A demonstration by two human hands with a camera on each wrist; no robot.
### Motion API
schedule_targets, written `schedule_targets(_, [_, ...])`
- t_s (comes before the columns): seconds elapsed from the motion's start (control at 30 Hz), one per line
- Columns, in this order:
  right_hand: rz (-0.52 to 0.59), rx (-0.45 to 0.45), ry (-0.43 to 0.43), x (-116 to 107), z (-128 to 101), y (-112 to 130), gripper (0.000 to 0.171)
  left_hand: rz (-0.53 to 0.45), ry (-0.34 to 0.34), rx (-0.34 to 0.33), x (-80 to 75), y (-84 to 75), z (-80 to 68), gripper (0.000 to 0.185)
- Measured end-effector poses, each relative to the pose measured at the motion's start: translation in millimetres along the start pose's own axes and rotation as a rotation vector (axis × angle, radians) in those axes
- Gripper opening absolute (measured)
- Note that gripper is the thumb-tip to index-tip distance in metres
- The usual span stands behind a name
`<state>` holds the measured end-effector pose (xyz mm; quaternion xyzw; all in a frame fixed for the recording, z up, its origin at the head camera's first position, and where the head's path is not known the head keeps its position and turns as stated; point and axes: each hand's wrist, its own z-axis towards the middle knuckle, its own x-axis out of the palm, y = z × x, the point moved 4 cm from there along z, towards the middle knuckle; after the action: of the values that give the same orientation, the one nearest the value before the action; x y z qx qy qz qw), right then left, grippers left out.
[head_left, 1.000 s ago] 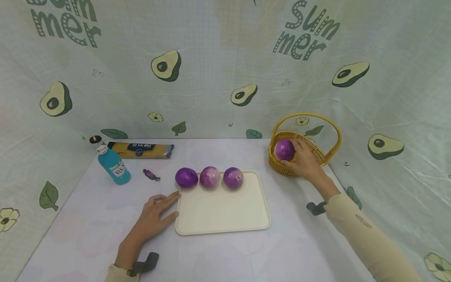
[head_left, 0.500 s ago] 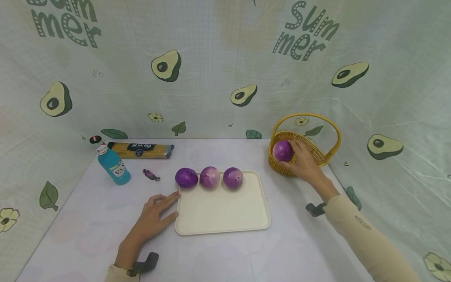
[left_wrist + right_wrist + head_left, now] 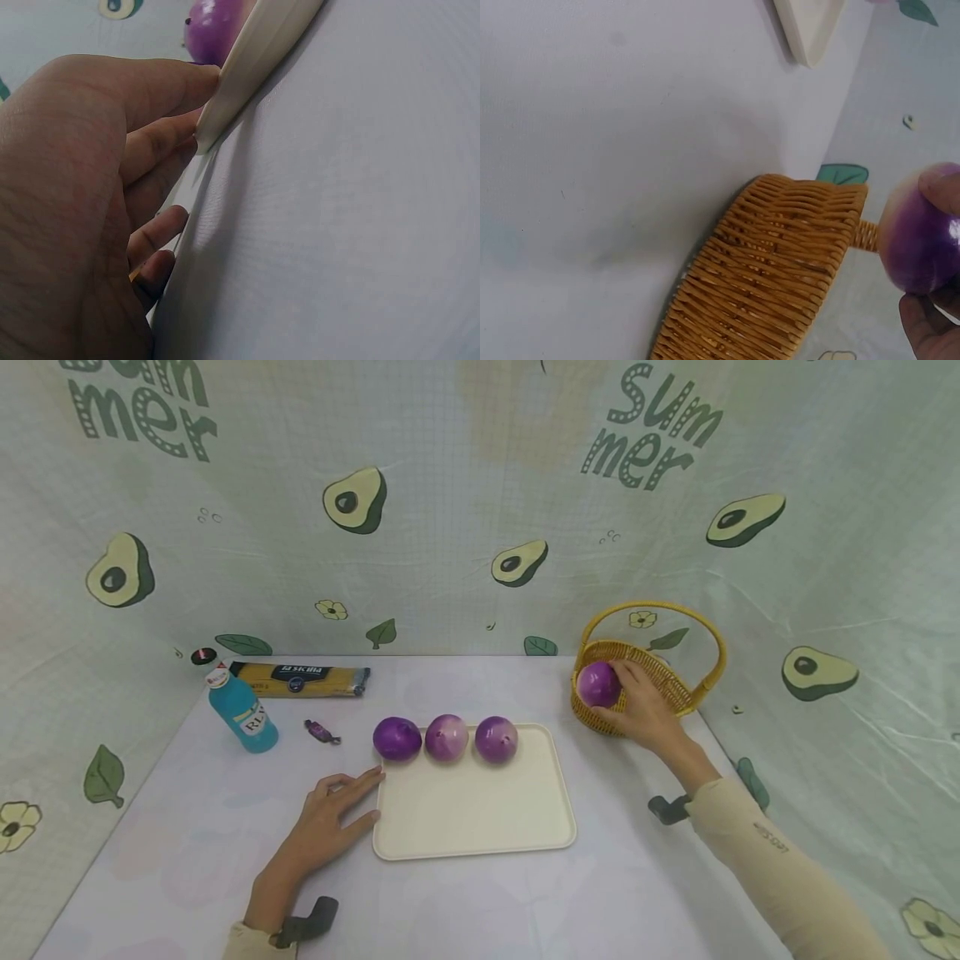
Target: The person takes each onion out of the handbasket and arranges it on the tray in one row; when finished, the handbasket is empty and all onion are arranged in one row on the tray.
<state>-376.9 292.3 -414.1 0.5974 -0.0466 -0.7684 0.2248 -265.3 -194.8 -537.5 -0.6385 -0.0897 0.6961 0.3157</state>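
My right hand (image 3: 647, 706) grips a purple onion (image 3: 599, 684) over the left side of a yellow wicker basket (image 3: 600, 722). In the right wrist view the onion (image 3: 919, 232) sits between thumb and fingers, just above the woven rim. Fingertips of my left hand (image 3: 330, 822) touch the left edge of a cream tray (image 3: 480, 814), its fingers extended; the left wrist view shows them against the tray's rim (image 3: 240, 82). Along the tray's far edge stand three purple onions in a row: a left one (image 3: 397, 739), a middle one (image 3: 447, 738) and a right one (image 3: 497, 740).
At the back left a blue bottle (image 3: 243, 710) leans at a tilt in view, with a yellow pasta packet (image 3: 300, 680) behind it. A small wrapped candy (image 3: 322, 732) lies between bottle and tray. The basket's tall handle (image 3: 652, 604) arches above it. Patterned cloth hangs behind the table.
My right hand and its onion have shifted slightly left and toward the front of the basket. The left hand, tray and row of onions have stayed in place.
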Motion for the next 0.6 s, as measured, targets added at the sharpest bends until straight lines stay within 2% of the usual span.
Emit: schedule_targets(0.6, [0.042,-0.037,0.012,3.3,-1.9,5.6,0.082,-0.011,0.003,-0.003,0.5,0.1,0.0,0.06])
